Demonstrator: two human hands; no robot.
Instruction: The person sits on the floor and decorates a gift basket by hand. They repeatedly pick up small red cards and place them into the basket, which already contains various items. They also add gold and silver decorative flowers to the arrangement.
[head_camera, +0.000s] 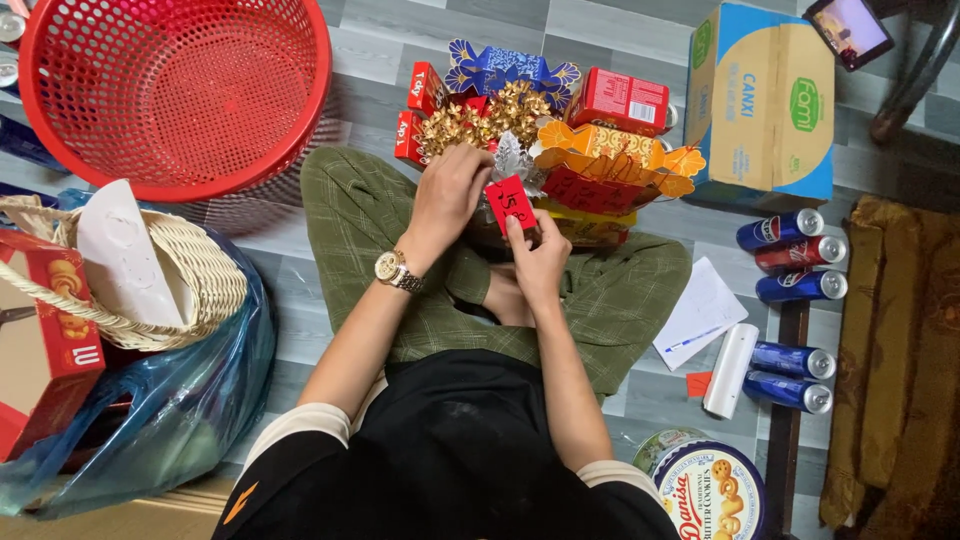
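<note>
- Grey plank flooring (640, 30) is seen from above, with a seated person's green checked trousers (610, 300) crossed on it.
- A small red tag (510, 203) is pinched between the thumb and fingertips of the right hand (540, 262), just in front of the gift arrangement (560, 150).
- The left hand (448, 195) is laid against the arrangement beside the tag, its fingers curled and pressed together on the gold bows (485, 118); a watch (394, 270) is worn on its wrist.
- Red boxes (620, 100), a blue candy-shaped box (500, 68) and an orange one (610, 148) are stacked in the arrangement.
- To the right, 5 cans (795, 258) lie near a cardboard box (765, 100), a sheet of paper (702, 312) and a white roll (730, 370).
- A round cookie tin (710, 490) sits at the lower right.
- To the left, a red basket (170, 90) stands well apart above a wicker basket (190, 270) and a blue bag (170, 410).
</note>
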